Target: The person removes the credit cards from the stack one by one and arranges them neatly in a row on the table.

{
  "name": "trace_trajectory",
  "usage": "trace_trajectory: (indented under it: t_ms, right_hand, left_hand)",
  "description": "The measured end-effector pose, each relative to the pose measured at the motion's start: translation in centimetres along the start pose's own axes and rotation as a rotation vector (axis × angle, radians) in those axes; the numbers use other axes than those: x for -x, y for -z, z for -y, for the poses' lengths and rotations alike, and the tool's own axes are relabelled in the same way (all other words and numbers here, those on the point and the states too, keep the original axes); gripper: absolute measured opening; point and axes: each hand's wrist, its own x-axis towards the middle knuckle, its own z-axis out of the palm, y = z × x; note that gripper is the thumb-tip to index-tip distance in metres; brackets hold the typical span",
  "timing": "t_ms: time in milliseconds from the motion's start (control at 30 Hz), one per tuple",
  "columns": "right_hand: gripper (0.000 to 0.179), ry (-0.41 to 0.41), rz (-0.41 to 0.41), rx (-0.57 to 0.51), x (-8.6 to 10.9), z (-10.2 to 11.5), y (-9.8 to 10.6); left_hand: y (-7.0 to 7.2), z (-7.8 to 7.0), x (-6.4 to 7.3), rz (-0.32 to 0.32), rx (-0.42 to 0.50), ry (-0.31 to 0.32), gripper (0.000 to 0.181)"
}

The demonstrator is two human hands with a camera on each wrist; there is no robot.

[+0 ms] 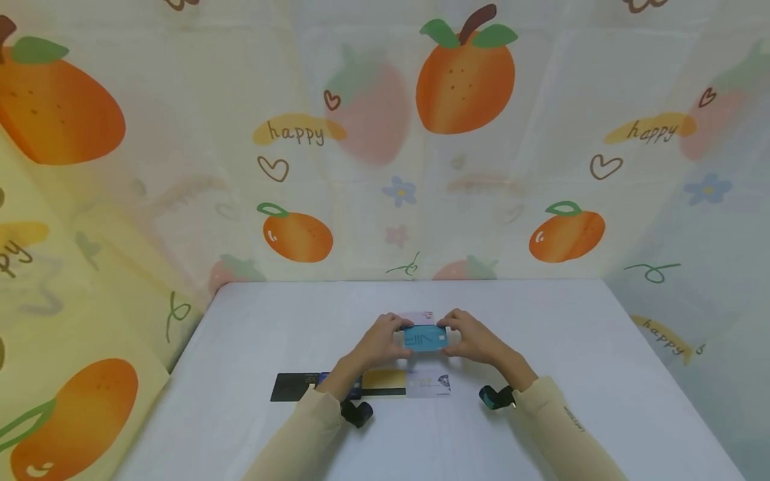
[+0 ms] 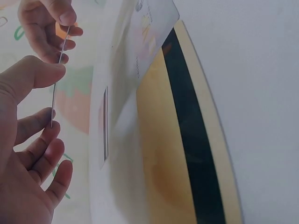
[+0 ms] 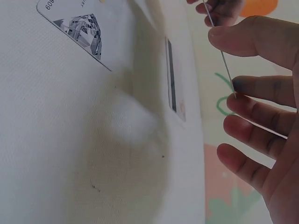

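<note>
A light-blue card (image 1: 425, 339) is held above the table between both hands. My left hand (image 1: 383, 339) pinches its left end, and my right hand (image 1: 475, 339) pinches the right end, thumbs on one face and fingers on the other. Both wrist views show the card edge-on as a thin line. Just behind it, a pale pinkish card with a dark stripe (image 3: 173, 79) lies on the table. Nearer the front lies a row: a black card (image 1: 293, 387), a dark-blue card (image 1: 353, 390) partly covered by my left forearm, a gold card (image 2: 161, 140) and a pale card with a diamond picture (image 1: 428, 384).
All the cards lie on a white-covered table (image 1: 529, 314). A fruit-patterned curtain (image 1: 385, 227) stands along its back edge and continues at the left and right sides. Dark wrist-worn cameras (image 1: 357, 413) hang below each forearm.
</note>
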Motion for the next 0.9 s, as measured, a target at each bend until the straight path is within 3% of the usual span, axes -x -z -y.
trace_trajectory:
  t_ms: [333, 567, 900]
  right_hand:
    - [0.048, -0.021, 0.003, 0.007, 0.6, 0.2, 0.1]
    - [0.048, 0.017, -0.005, -0.011, 1.0, -0.1, 0.8]
    - [0.047, -0.065, -0.007, -0.054, 2.2, -0.4, 0.2]
  left_hand:
    - [-0.5, -0.1, 0.4, 0.010, -0.002, 0.007, 0.056]
    - [-0.6, -0.5, 0.4, 0.006, 0.019, 0.002, 0.055]
    - [-1.4, -1.0, 0.7, 0.039, 0.027, 0.019, 0.055]
